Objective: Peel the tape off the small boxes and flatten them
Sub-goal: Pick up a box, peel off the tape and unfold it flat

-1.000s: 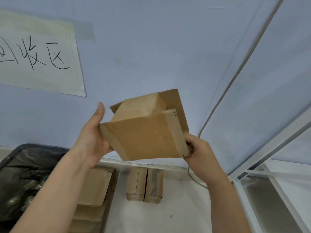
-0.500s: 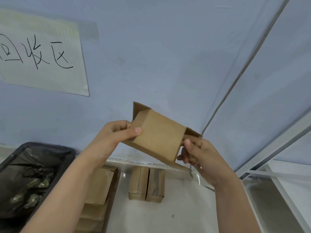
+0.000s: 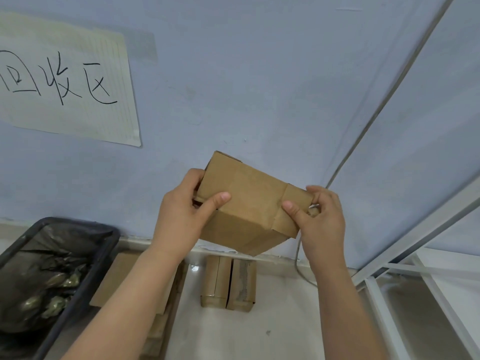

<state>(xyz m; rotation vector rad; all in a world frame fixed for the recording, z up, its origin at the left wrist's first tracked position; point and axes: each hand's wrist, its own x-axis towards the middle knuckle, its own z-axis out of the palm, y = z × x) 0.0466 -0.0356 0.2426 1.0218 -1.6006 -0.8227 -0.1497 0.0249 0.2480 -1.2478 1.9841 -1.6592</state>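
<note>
A small cardboard box (image 3: 249,203) is gripped in mid-air between the left hand (image 3: 181,214) and right hand (image 3: 322,216), thumbs pinched onto its upper face. Below it, two taped boxes (image 3: 228,284) are stood on the floor (image 3: 233,333) against the wall (image 3: 259,87); a black-lined bin (image 3: 52,271) is seen left, flattened cardboard (image 3: 122,279) beside it

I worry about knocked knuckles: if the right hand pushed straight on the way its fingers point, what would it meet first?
Probably the flap of the cardboard box that the right hand already pinches; depth beyond is unclear.
</note>
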